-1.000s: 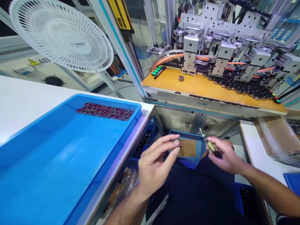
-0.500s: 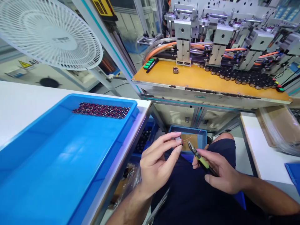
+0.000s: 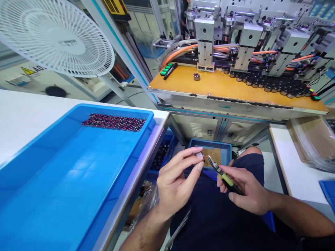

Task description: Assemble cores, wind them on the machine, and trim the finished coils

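Observation:
My left hand (image 3: 175,181) pinches a small dark part (image 3: 201,156) between thumb and fingertips, with thin copper wires sticking out to the right. In my right hand (image 3: 244,190) I grip small cutters (image 3: 222,173) with a yellow-green handle, their tips touching or almost touching those wires. Both hands hover over my lap, above a small blue bin (image 3: 210,153) on the floor. A big blue tray (image 3: 70,167) on the white table at my left holds a row of several dark reddish parts (image 3: 114,122) along its far wall.
A white fan (image 3: 56,36) stands at the upper left. Ahead is a machine with an orange deck (image 3: 230,90), grey actuators, orange hoses and a row of dark round parts. A white table (image 3: 298,174) with a plastic bag lies at right. Bins sit under the left table.
My right hand has swung the cutters from pointing up and away at the right down and leftward, so their tips now meet the wires of the part. My left hand has held nearly still.

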The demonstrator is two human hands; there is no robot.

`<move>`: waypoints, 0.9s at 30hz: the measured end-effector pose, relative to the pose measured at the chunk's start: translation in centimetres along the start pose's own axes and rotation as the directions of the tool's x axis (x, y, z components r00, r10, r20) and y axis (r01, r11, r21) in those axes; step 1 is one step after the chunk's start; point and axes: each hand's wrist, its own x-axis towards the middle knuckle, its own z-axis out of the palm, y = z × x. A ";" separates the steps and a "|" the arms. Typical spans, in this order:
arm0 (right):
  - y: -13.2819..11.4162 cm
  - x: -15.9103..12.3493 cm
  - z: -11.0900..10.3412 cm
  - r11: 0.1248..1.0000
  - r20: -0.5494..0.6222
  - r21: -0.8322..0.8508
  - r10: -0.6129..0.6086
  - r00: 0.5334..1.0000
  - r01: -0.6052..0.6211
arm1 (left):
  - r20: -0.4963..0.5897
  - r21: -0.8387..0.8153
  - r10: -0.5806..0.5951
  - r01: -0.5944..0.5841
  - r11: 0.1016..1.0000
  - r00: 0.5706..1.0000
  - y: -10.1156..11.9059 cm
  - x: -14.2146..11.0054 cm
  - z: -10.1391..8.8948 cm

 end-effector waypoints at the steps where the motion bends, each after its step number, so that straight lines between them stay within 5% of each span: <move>1: 0.0 0.0 0.0 1.000 0.000 -0.008 -0.004 1.000 0.004 | 0.002 -0.001 0.003 -0.003 1.000 1.000 0.0 0.0 0.0; 12: -0.3 0.2 0.1 0.995 -0.044 -0.089 0.035 0.998 -0.038 | 0.005 -0.009 0.001 -0.001 1.000 1.000 -0.2 -0.1 0.0; 16: -0.4 0.4 0.0 0.977 -0.062 -0.050 0.206 0.977 -0.209 | 0.013 -0.023 0.009 -0.009 1.000 1.000 -0.5 -0.1 0.1; 20: -0.2 0.2 -0.1 0.953 -0.083 0.089 0.298 0.951 -0.291 | 0.013 -0.033 0.097 -0.097 0.995 0.995 -1.2 -0.2 0.0; 27: -0.5 -0.8 -0.6 0.958 -0.099 0.120 0.271 0.957 -0.259 | -0.029 -0.102 0.209 -0.211 0.972 0.977 -2.2 -0.5 -0.1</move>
